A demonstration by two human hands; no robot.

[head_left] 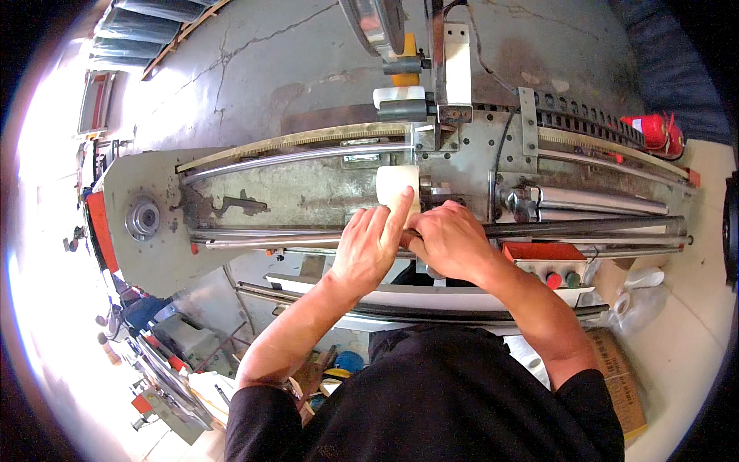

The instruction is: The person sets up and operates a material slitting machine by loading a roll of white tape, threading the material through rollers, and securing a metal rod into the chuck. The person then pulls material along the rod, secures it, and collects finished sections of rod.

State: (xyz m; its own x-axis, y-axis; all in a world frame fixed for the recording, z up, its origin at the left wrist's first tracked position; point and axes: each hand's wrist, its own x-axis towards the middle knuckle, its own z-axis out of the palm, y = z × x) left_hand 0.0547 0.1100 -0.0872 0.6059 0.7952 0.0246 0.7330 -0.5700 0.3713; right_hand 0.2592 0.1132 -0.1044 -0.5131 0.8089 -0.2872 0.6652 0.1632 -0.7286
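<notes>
A short cream-coloured roll sits across the middle of a long metal machine. My left hand is just in front of it, index finger stretched out with its tip against the roll. The other fingers of that hand are bent, and its thumb is hidden. Close on the right, my right hand is closed, fingers curled inward, its thumb side meeting the left hand. Whatever lies inside either grip is hidden. Both hands are above the dark rod along the machine's near side.
Beyond the roll stands an upright arm carrying a white roller and a yellow one. An orange control box with red and green buttons is right of my hands. Red extinguishers stand far right; a cardboard box lies near right.
</notes>
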